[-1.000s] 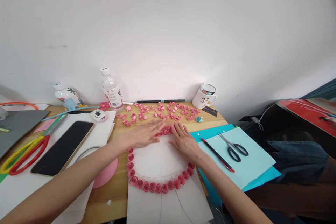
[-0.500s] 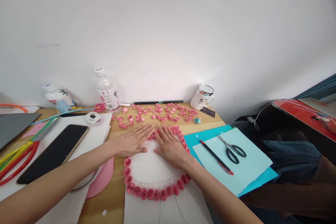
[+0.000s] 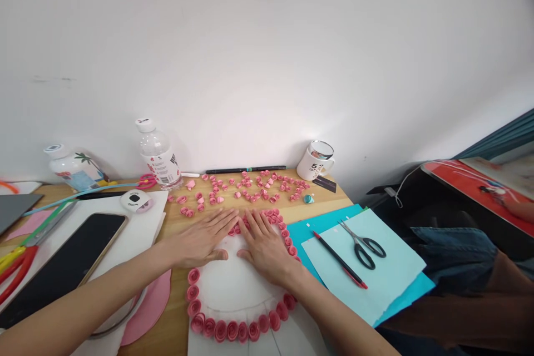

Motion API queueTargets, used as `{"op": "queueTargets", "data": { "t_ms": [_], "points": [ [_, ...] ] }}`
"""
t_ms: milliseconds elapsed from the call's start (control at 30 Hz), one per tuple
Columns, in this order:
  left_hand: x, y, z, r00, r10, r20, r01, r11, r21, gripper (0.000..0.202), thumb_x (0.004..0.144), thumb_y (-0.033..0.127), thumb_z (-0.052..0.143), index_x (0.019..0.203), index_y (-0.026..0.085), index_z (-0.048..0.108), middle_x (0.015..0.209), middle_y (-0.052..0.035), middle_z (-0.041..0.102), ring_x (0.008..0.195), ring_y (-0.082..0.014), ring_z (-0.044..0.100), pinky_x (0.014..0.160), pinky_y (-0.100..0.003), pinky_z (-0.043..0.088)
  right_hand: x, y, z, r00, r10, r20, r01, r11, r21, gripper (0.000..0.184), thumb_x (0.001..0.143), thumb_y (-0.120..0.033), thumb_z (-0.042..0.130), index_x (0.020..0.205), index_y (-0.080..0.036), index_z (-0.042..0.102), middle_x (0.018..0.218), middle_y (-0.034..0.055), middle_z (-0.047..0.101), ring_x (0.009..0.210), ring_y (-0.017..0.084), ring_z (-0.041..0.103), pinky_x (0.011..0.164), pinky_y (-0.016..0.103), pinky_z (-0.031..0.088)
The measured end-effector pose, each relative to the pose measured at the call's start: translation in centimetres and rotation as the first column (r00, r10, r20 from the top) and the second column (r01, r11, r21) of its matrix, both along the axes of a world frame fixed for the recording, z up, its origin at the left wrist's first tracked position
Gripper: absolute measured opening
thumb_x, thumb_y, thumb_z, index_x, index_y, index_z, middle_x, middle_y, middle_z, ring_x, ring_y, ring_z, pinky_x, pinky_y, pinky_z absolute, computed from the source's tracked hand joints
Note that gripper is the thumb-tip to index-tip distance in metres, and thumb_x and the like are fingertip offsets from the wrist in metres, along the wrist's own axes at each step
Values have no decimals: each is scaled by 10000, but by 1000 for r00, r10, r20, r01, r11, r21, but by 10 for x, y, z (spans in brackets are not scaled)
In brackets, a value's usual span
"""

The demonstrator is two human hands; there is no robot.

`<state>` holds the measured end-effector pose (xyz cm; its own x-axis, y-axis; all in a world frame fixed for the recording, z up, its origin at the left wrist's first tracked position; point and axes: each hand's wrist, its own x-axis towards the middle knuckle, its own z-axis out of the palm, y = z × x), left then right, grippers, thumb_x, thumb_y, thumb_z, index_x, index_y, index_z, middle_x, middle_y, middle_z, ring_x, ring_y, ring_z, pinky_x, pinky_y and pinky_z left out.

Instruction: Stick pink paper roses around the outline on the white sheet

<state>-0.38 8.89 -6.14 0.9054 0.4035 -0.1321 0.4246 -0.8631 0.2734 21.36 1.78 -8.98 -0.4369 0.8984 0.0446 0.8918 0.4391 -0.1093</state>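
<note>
A white sheet of paper (image 3: 233, 281) with drawn pencil lines lies on the table before me. Pink paper roses (image 3: 232, 331) stand side by side on it in a rounded outline. My left hand (image 3: 204, 238) lies flat over the upper left of this outline, fingers outstretched and thumb apart. Beside it, my right hand (image 3: 265, 245) rests over the top of the outline, also flat, with its fingertips on the roses. Both hands hide part of the rose row. Beyond them, many loose pink paper roses (image 3: 250, 192) are scattered, with one teal paper rose (image 3: 308, 199) at their right.
Scissors (image 3: 365, 246) and a black-and-red pen (image 3: 340, 260) lie on light blue paper (image 3: 334, 289) to the right. A mug (image 3: 316, 160) and a plastic bottle (image 3: 158, 156) stand by the wall. At left are a phone (image 3: 67, 264) and coloured-handled scissors (image 3: 20, 267).
The view has shifted slightly, so things on the table appear lower and further left. Both hands remain flat on the same part of the rose outline.
</note>
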Motion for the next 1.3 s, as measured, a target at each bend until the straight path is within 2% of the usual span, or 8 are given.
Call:
{"op": "queueTargets", "data": {
  "t_ms": [167, 333, 467, 633, 800, 933, 1133, 1300],
  "points": [
    [-1, 4, 0, 995, 31, 92, -44, 988, 151, 797, 882, 635, 294, 1481, 184, 22, 1536, -104, 135, 1414, -278, 129, 1150, -417, 102, -6, 3, 2, 999, -3, -36, 3, 1000, 5, 653, 901, -414, 497, 1445, -118, 289, 1504, 179, 212, 1400, 309, 155, 1128, 488, 216],
    [-17, -1, 11, 907, 284, 311, -365, 899, 242, 582, 956, 469, 281, 1438, 144, 272, 1449, -130, 382, 1334, -250, 352, 1099, -400, 261, 10, 7, 11, 986, 2, -165, 3, 1000, 31, 533, 921, -325, 458, 1406, -120, 374, 1475, 165, 317, 1382, 283, 246, 1105, 475, 268],
    [-41, -5, 14, 745, 442, 499, -586, 792, 172, 404, 950, 358, 286, 1097, 155, 603, 1096, -97, 663, 1005, -195, 608, 890, -297, 437, 57, 29, 27, 931, -175, -320, 214, 973, 89, 311, 911, -187, 420, 1107, -192, 661, 1186, 110, 632, 1124, 231, 566, 916, 355, 459],
    [-50, -2, 20, 632, 723, 279, -765, 640, 75, 303, 866, 298, 334, 766, 187, 598, 638, -18, 628, 563, -158, 563, 562, -252, 377, 91, 72, 38, 882, -390, -264, 405, 915, -1, 126, 823, -212, 588, 844, -190, 711, 872, 55, 708, 804, 179, 646, 691, 258, 454],
    [-42, -3, 29, 590, 798, 120, -806, 590, 40, 231, 819, 259, 323, 682, 201, 499, 549, -4, 551, 528, -171, 552, 536, -249, 335, 73, 92, 36, 896, -403, -189, 403, 914, -39, 128, 759, -299, 670, 846, -206, 685, 851, 31, 714, 789, 183, 639, 600, 240, 397],
    [-39, -4, 27, 577, 815, 47, -805, 578, -135, 211, 805, 268, 330, 629, 210, 431, 577, -8, 587, 489, -165, 582, 515, -243, 369, 60, 91, 35, 899, -417, -136, 415, 909, -43, 124, 752, -261, 666, 855, -194, 655, 860, 40, 707, 802, 193, 630, 576, 239, 365],
    [-40, -2, 14, 521, 853, 16, -760, 473, -445, 170, 763, 328, 390, 684, 210, 483, 471, 25, 561, 442, -174, 606, 453, -241, 451, 60, 88, 31, 902, -416, -119, 413, 910, -48, 177, 762, -207, 630, 939, -205, 626, 886, 22, 703, 807, 175, 626, 565, 226, 349],
    [-39, -3, 12, 502, 864, 42, -711, 439, -550, 167, 734, 330, 434, 703, 189, 520, 478, 31, 574, 393, -141, 571, 394, -221, 448, 65, 86, 32, 911, -382, -155, 379, 924, -51, 270, 773, -165, 590, 1035, -221, 623, 926, 13, 700, 837, 156, 622, 625, 224, 391]
  ]
}}
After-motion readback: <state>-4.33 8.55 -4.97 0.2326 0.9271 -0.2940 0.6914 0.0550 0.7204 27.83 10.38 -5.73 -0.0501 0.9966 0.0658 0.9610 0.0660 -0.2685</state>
